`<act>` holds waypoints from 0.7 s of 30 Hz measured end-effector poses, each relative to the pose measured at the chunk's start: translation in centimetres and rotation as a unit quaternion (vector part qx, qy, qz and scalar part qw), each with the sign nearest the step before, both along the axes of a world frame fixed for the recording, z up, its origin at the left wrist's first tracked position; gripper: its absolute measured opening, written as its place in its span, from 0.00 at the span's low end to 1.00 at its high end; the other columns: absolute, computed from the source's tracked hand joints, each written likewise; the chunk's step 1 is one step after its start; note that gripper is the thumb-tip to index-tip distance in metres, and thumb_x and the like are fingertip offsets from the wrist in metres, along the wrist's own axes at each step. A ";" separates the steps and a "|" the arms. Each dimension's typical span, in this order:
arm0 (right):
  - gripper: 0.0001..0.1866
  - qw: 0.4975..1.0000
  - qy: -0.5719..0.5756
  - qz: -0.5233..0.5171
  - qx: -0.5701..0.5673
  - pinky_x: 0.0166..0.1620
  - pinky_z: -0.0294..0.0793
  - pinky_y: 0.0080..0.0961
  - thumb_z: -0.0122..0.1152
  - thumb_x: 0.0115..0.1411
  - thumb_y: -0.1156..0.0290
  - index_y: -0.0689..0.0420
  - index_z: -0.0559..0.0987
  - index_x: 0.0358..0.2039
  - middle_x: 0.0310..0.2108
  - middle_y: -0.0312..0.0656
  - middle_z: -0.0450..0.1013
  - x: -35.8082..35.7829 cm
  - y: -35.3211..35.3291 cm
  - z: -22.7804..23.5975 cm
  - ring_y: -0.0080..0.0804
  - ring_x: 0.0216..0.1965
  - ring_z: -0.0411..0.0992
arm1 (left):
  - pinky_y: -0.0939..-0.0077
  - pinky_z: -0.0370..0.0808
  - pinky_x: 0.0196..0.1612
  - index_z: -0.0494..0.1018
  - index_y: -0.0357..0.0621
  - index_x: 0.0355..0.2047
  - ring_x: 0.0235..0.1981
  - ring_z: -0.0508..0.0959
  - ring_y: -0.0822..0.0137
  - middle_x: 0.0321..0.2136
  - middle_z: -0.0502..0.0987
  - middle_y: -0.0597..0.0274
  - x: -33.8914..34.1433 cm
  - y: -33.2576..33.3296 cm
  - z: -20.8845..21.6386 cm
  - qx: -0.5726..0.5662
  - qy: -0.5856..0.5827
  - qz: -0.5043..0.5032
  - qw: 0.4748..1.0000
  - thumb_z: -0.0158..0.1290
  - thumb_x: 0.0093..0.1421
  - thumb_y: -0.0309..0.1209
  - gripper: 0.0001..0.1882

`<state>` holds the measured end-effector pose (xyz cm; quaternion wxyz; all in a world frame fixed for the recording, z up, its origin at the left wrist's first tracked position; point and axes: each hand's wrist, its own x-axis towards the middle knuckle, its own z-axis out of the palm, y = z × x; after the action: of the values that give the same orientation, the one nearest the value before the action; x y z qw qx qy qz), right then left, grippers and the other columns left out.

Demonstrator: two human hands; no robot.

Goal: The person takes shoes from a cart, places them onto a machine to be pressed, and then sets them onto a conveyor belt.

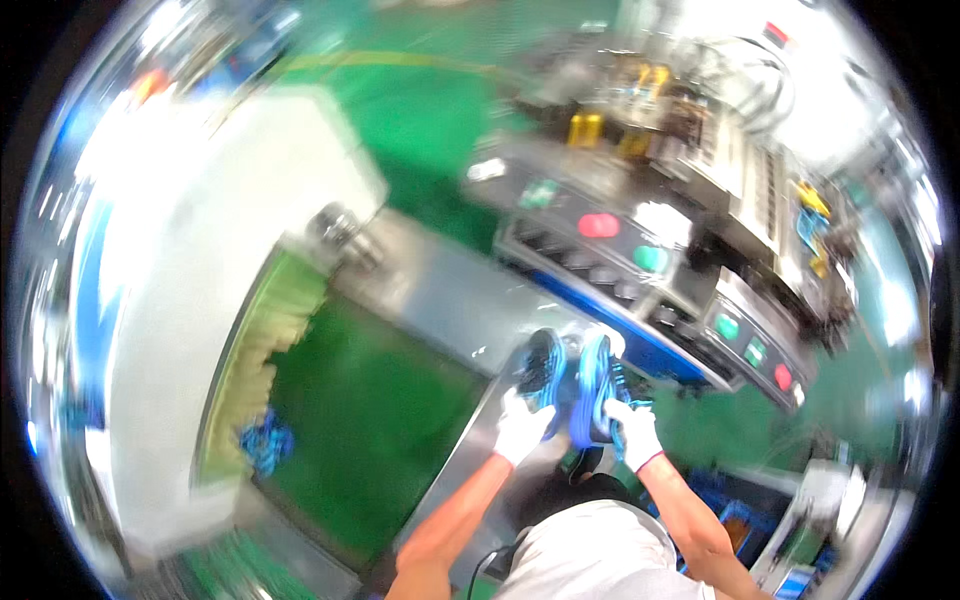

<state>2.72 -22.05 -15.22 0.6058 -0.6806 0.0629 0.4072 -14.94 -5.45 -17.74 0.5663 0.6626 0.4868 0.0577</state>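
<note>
My left hand wears a white glove and grips a blue and black shoe by its heel end. In a matching glove, my right hand grips a second blue shoe held side by side with the first. Both shoes point away from me, over the edge of a grey metal machine surface. The picture is blurred, so finer details of the shoes are hard to tell.
A machine control panel with red and green round buttons stands just beyond the shoes. A green conveyor belt runs at left, with a blue item lying at its left edge. A white machine housing borders the belt. Green floor lies behind.
</note>
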 end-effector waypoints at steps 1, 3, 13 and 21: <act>0.10 1.000 0.009 -0.017 0.000 0.23 0.68 0.26 0.77 0.54 0.67 0.57 0.82 0.28 0.24 0.32 0.75 -0.7 -0.3 4.1 0.22 0.19 0.68 | 0.59 0.71 0.63 0.53 0.29 0.69 0.60 0.74 0.45 0.59 0.72 0.40 0.4 -1.3 -1.3 0.084 0.031 -0.064 0.994 0.67 0.55 0.47 0.52; 0.15 0.983 -0.039 0.039 -0.175 0.28 0.73 0.27 0.77 0.54 0.65 0.64 0.84 0.32 0.26 0.35 0.77 -0.9 -6.2 7.6 0.22 0.24 0.71 | 0.61 0.71 0.63 0.54 0.28 0.67 0.57 0.75 0.51 0.57 0.74 0.45 2.6 -4.9 3.3 -0.004 -0.090 -0.105 0.990 0.69 0.54 0.38 0.49; 0.28 0.811 -0.081 -0.577 0.044 0.32 0.76 0.25 0.82 0.49 0.63 0.70 0.79 0.43 0.35 0.41 0.78 -6.4 -34.3 17.1 0.22 0.29 0.72 | 0.72 0.74 0.34 0.74 0.37 0.36 0.30 0.73 0.75 0.31 0.77 0.66 17.3 -27.8 15.9 -0.023 -0.132 -0.552 0.823 0.68 0.53 0.29 0.15; 0.42 0.582 -0.119 -0.664 -0.454 0.59 0.73 0.42 0.76 0.53 0.54 0.70 0.71 0.59 0.53 0.62 0.76 -8.7 -57.2 20.4 0.54 0.56 0.75 | 0.67 0.73 0.59 0.65 0.35 0.64 0.51 0.77 0.64 0.51 0.78 0.54 31.2 -56.1 22.3 -0.038 -0.295 -0.689 0.661 0.64 0.56 0.30 0.36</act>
<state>-6.02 -79.21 5.22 0.3217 -0.6777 0.6013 -0.2752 16.30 -61.54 4.60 0.5827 0.7349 -0.2995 -0.1752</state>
